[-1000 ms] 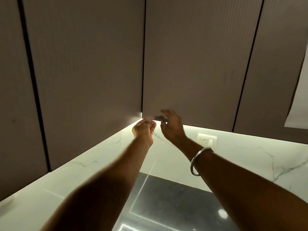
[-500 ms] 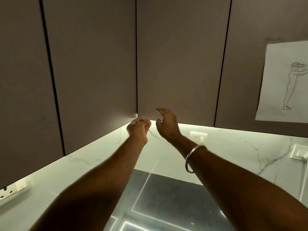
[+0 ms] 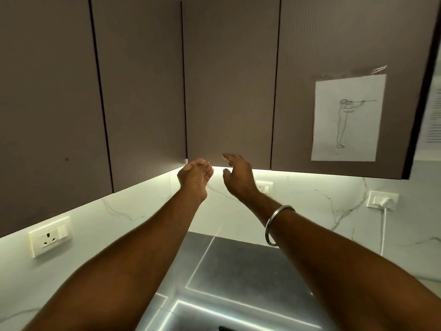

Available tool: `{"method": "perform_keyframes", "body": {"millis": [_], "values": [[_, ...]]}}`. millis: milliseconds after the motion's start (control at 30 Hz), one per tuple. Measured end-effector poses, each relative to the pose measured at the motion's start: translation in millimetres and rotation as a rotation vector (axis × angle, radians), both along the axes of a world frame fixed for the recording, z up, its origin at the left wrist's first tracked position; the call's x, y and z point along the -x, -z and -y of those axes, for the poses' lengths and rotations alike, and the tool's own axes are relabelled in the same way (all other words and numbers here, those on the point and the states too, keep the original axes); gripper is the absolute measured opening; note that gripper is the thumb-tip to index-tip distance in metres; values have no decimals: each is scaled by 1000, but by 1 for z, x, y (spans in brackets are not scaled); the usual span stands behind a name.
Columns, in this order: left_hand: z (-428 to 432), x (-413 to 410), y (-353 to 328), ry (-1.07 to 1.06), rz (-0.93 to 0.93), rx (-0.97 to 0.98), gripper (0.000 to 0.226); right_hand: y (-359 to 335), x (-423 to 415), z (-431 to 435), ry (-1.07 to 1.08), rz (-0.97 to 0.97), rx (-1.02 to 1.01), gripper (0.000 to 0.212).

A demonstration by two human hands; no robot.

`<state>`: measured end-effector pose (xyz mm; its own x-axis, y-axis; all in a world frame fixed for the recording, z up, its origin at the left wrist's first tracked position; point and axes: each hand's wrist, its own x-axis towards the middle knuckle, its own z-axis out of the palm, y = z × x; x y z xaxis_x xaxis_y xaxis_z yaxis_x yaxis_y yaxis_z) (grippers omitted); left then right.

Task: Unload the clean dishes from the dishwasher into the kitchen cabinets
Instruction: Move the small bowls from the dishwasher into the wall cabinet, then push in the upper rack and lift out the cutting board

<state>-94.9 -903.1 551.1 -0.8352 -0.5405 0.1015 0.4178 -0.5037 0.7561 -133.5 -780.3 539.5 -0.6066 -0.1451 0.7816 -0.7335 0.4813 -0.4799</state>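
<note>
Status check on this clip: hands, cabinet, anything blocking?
Left hand curled, empty; right hand open, empty. Both near lower edge of closed cabinet door. No dishes in view, nothing in the way.

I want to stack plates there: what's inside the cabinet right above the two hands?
Its inside is hidden: the cabinet door is shut. Only the brown front shows, left hand and right hand near its lower edge.

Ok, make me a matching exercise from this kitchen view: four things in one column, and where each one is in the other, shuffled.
Things:
1. bangle
2. drawing
3. white plug
4. empty socket

Places:
a. left wall
b. right wrist
c. cabinet door
d. right-hand socket

Pairs: 1-b, 2-c, 3-d, 4-a
</note>
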Motion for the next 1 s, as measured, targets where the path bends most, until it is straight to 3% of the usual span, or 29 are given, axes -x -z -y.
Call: {"method": "perform_keyframes", "body": {"millis": [233, 567, 767, 1000], "values": [[-67, -83, 1, -23, 13, 243, 21, -2, -88, -62, 29, 36, 10, 48], [-145, -170, 0, -396, -65, 1174, 31, 0, -182, -149, 251, 40, -80, 53], [-200, -198, 25, -326, -116, 1393, 40, 25, -225, -219, 493, 88, -118, 59], [-274, -227, 69, -134, -194, 1479, 48, 66, -286, -299, 691, 206, -114, 64]]}}
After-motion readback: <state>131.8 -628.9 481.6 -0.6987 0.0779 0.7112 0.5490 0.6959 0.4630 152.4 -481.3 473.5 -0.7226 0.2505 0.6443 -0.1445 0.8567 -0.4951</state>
